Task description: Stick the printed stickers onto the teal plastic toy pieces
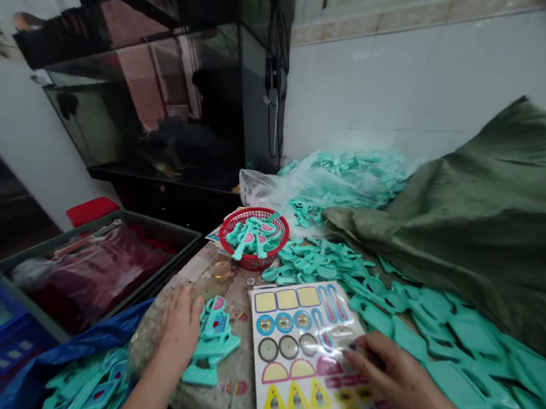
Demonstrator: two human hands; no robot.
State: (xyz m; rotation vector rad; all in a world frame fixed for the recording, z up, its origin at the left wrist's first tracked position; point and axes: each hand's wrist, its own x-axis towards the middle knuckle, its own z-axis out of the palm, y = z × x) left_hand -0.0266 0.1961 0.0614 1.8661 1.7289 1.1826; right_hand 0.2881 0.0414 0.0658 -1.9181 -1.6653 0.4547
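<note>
Head view: the left hand (181, 325) lies open beside teal pieces (211, 351); the right hand (398, 375) narrows over a sticker sheet (290, 342), its grip unclear.

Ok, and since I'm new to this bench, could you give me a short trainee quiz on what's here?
1. What printed item is the right hand touching?
2. True or false: the red basket holds teal pieces.
3. Which is nearer the left hand: the green sack or the small glass?

Key: 1. A sticker sheet. 2. True. 3. The small glass.
</note>
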